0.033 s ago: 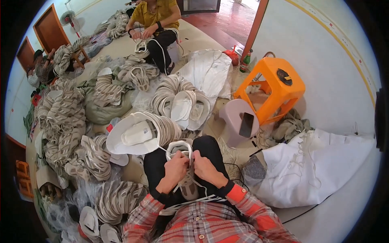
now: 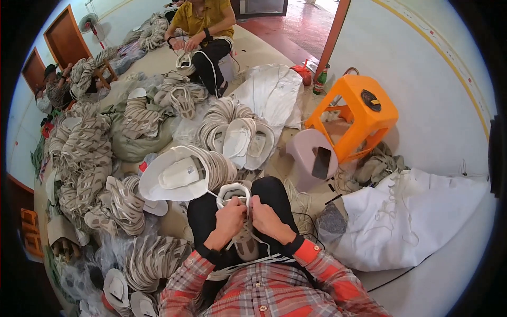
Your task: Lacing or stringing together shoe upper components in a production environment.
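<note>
A beige and white shoe upper [image 2: 246, 248] lies between my thighs, its collar pointing away from me and its brown toe toward my waist. My left hand [image 2: 230, 218] is closed in a pinch at the left side of the lacing, just below the collar. Opposite it, my right hand [image 2: 268, 217] pinches at the right side. Both seem to grip the pale shoelace, though the fingers hide most of it. Loose lace hangs below each hand. More white laces [image 2: 274, 258] lie across my lap.
Nested shoe uppers [image 2: 214, 170] stand just beyond my left knee, with further stacks [image 2: 84, 142] on the left. At right are a lilac stool [image 2: 303, 158] bearing a phone [image 2: 321, 162], an orange stool [image 2: 346, 92] and a white sack [image 2: 417, 216]. A co-worker [image 2: 203, 31] sits ahead.
</note>
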Available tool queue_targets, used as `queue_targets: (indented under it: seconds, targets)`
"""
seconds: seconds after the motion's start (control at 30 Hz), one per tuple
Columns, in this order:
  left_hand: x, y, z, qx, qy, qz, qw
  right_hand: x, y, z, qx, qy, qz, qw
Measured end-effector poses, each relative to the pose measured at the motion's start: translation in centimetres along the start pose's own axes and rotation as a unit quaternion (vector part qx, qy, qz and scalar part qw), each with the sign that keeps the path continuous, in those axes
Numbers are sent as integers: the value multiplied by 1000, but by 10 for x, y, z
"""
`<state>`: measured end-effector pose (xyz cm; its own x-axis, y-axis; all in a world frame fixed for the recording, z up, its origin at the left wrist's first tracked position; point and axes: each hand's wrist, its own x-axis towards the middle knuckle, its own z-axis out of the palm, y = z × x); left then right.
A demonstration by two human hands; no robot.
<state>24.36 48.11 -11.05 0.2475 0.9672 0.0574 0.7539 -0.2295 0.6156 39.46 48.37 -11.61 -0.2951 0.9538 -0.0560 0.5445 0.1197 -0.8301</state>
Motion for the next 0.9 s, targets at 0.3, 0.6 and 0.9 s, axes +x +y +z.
queue_targets:
  seconds: [0.3, 0.6, 0.9]
  targets:
    - [25, -3, -75, 116, -54, 49, 991, -22, -11, 8, -265, 17, -195, 944]
    - [-5, -36, -60, -394, -147, -193, 887, -7, -29, -10, -294, -54, -93, 950]
    - [-20, -48, -52, -545, -146, -256, 785, 0, -46, -83, -96, -298, -119, 942]
